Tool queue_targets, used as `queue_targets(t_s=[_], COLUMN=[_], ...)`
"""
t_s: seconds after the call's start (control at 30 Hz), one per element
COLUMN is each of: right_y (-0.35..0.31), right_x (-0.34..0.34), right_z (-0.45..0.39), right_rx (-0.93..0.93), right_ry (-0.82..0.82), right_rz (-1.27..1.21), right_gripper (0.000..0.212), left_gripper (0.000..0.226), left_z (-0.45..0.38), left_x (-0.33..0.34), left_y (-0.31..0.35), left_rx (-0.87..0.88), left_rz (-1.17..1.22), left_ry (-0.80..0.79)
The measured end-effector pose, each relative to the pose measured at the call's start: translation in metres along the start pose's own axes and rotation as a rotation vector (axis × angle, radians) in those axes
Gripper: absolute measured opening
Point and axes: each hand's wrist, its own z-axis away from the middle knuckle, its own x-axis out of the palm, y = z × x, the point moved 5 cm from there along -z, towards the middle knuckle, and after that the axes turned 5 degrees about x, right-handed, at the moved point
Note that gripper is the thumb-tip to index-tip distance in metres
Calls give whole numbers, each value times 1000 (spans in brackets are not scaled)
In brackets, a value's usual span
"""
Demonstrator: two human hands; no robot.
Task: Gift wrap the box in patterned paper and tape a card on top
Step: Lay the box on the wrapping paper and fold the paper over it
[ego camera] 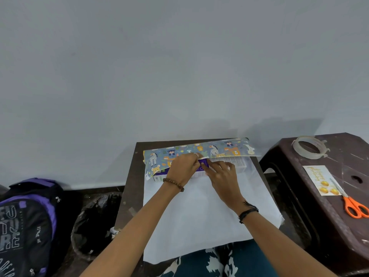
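Observation:
A purple and white box (pixel 237 162) lies across the far part of a small dark table (pixel 130 182), on the white back of the wrapping paper (pixel 199 214). The far edge of the paper, its animal pattern (pixel 199 149) facing up, is folded over the box top. My left hand (pixel 182 166) pinches that folded edge near the box's middle. My right hand (pixel 221 172) lies on the box beside it, fingers spread flat on the top. The card (pixel 321 179) with yellow balls lies on the stool to the right.
A dark brown plastic stool (pixel 339 226) at the right carries a clear tape roll (pixel 308 149) and orange-handled scissors (pixel 353 206) beside the card. A purple and black backpack (pixel 28 222) and a black bag (pixel 95 220) sit on the floor at the left. A grey wall is just behind.

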Motion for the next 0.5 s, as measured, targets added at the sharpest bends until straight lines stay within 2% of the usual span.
queue_targets(t_s=[0.23,0.37,0.5], right_y=[3,2,-1], right_x=[3,14,15], right_z=[4,25,31], right_rx=[-5,-12,20], right_ry=[-30,-125,-138], right_rz=[-28,9,40], right_gripper=[47,63,56], left_gripper=[34,35,26], left_z=[10,22,28], left_x=[4,15,20], left_y=[5,6,8], left_rx=[29,16,51], left_rz=[-63,-36,-30], left_ry=[5,26,130])
